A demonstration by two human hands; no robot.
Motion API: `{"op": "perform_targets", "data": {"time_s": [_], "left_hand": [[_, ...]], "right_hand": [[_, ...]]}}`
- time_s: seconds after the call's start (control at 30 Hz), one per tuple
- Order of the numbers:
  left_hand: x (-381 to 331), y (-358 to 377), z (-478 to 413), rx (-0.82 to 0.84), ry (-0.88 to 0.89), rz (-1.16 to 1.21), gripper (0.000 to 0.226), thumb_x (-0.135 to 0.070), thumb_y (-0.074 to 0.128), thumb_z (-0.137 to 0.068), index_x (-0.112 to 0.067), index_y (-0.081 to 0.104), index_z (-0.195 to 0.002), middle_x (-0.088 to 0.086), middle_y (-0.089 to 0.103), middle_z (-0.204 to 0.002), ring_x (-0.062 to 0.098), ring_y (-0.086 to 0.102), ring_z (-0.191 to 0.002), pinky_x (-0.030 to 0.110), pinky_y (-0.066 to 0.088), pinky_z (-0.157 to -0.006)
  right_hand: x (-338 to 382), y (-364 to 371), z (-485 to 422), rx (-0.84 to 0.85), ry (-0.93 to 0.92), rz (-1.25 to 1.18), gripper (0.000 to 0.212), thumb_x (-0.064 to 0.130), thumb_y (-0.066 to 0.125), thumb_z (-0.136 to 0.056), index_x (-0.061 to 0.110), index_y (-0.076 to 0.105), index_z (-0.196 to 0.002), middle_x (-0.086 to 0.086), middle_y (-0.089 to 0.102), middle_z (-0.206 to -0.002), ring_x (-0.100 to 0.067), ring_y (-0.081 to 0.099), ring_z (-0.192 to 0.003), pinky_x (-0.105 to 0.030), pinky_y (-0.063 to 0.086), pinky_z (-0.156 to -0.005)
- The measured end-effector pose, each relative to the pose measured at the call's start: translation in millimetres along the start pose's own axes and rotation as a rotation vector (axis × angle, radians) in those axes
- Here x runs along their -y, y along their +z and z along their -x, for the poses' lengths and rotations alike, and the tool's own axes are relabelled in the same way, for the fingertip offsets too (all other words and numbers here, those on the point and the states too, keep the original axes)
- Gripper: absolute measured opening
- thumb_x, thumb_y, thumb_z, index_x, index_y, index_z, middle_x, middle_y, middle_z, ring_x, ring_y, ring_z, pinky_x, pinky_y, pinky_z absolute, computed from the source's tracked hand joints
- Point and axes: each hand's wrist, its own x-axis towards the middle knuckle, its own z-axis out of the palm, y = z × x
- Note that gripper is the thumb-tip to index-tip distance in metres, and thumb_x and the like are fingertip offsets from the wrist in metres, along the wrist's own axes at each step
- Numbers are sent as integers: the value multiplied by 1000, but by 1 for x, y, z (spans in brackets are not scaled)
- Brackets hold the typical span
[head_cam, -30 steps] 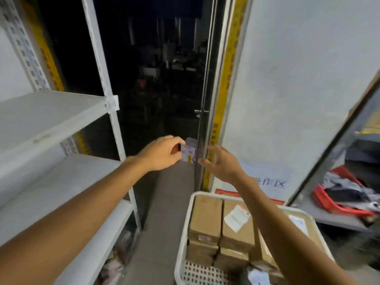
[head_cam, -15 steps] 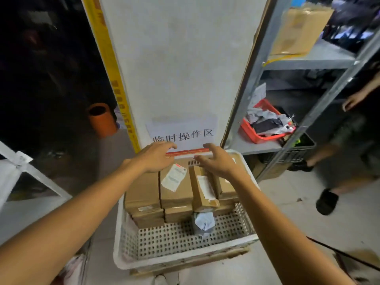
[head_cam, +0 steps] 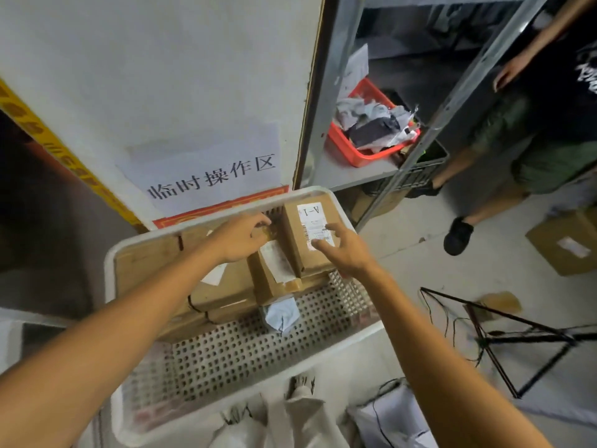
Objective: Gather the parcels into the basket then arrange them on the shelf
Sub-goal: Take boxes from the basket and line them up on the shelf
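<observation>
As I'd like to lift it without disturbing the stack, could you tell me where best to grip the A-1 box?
Probably from above, spanning its short width and pinching the two long side faces. The A-1 box lies flat atop the stack in the far right corner of the basket, standing higher than the neighbouring box, so those faces look reachable. The right hand rests on its label.

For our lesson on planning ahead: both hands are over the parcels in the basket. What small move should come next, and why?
Probably close the right hand on the A-1 parcel and lift it: its spread fingers lie over that box, topmost in the basket.
</observation>
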Motion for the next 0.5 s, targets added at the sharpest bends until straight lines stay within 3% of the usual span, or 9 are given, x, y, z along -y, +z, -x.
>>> {"op": "perform_targets", "data": {"time_s": [0.23,0.4,0.5], "left_hand": [[-2,60,-63,77,-151,59,50,-24,54,-94,-25,39,-142,5,46,-145,21,46,-130,37,41,-104],[-1,112,-98,85,-206,252,83,-25,64,-90,-31,9,-151,2,34,-152,21,41,-134,34,37,-107],[5,139,-110,62,-266,415,105,-27,73,-81,-33,-6,-150,-2,29,-155,17,36,-138,40,35,-111]], "right_hand": [[-58,5,-76,40,63,-28,77,50,68,-86,22,34,-148,-10,37,-152,-32,40,-136,-51,39,-110],[-91,21,-112,70,31,31,71,39,68,-89,19,30,-145,-13,45,-143,-34,47,-128,-50,40,-108],[-101,30,-121,20,14,135,74,46,67,-87,18,31,-145,-15,54,-134,-36,53,-118,-46,45,-99]]}}
